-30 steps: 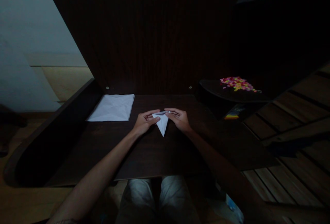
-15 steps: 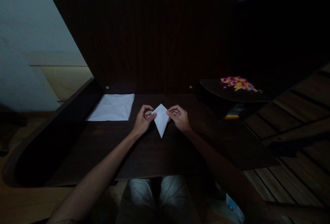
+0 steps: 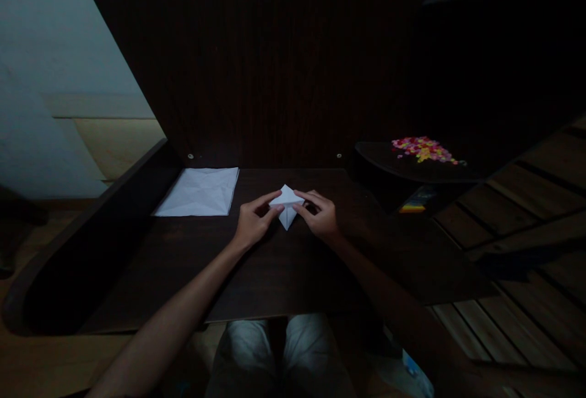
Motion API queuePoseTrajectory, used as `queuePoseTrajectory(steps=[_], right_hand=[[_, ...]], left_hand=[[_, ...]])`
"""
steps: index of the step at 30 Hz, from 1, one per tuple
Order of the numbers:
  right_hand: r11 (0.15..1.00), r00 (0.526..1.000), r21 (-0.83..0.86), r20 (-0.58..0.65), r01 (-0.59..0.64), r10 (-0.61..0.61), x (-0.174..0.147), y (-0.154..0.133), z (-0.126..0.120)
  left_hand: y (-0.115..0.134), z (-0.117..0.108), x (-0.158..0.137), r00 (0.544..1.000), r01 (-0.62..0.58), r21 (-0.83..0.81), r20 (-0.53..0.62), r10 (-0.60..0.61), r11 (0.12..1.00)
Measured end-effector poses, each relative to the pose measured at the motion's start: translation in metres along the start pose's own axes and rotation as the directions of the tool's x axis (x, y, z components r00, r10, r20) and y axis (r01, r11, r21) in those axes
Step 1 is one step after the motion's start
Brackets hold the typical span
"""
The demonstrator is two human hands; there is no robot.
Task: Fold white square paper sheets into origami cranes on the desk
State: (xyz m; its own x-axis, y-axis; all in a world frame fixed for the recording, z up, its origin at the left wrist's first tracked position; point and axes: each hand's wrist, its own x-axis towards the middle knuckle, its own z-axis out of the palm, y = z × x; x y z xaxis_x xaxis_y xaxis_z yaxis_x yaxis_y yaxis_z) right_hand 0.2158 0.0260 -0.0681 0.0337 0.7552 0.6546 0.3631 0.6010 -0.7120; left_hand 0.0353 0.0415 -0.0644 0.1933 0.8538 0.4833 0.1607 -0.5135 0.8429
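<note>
White folded paper [image 3: 287,199], its near end tapering to a point, sits between the two hands over the middle of the dark desk [image 3: 256,285]; whether it rests on the wood or is slightly raised, I cannot tell. The left hand [image 3: 253,222] has thumb and fingers clamped on its left side, and the right hand [image 3: 323,217] pinches the right side likewise. It should handle as very light, a little stiff where layers stack, yet easy to crease or tear, so a gentle hold at the two side corners looks best, with the tips left unsqueezed. To the left lies a pile of paper sheets [image 3: 199,192], the top one marked with creases; on the right, small bright pieces [image 3: 425,149] lie heaped on a shelf [image 3: 389,166]
</note>
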Motion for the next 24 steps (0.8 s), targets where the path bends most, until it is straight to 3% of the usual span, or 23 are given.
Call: queuePoseTrajectory(steps=[3, 6, 11, 15, 20, 22, 24], right_hand=[[0.97, 0.981, -0.163, -0.04, 0.18, -0.189, 0.0, -0.004, -0.002], [0.925, 0.948, -0.242, -0.052, 0.292, -0.313, -0.001, -0.007, -0.002], [0.877, 0.915, -0.321, -0.065, 0.358, -0.398, -0.002, -0.007, -0.001], [0.851, 0.884, -0.277, -0.014, 0.446, -0.468, -0.005, -0.001, -0.001], [0.879, 0.915, -0.256, 0.067, 0.401, -0.398, -0.012, 0.006, 0.003], [0.906, 0.938, -0.241, 0.09, 0.348, -0.336, -0.012, 0.005, 0.003], [0.927, 0.953, -0.222, 0.111, 0.301, -0.283, -0.011, 0.002, 0.002]], left_hand=[[0.004, 0.0, -0.002, 0.978, -0.195, 0.133, -0.047, 0.203, 0.972], [0.006, -0.002, -0.002, 0.922, -0.372, 0.201, -0.03, 0.386, 0.906], [0.005, -0.007, 0.001, 0.867, -0.46, 0.363, -0.013, 0.498, 0.81], [0.004, -0.012, 0.001, 0.809, -0.576, 0.413, 0.161, 0.566, 0.705], [0.001, -0.013, 0.0, 0.746, -0.661, 0.431, 0.293, 0.598, 0.614], [0.0, -0.013, -0.001, 0.753, -0.655, 0.435, 0.307, 0.582, 0.618], [0.0, -0.013, -0.001, 0.788, -0.615, 0.423, 0.291, 0.543, 0.666]])
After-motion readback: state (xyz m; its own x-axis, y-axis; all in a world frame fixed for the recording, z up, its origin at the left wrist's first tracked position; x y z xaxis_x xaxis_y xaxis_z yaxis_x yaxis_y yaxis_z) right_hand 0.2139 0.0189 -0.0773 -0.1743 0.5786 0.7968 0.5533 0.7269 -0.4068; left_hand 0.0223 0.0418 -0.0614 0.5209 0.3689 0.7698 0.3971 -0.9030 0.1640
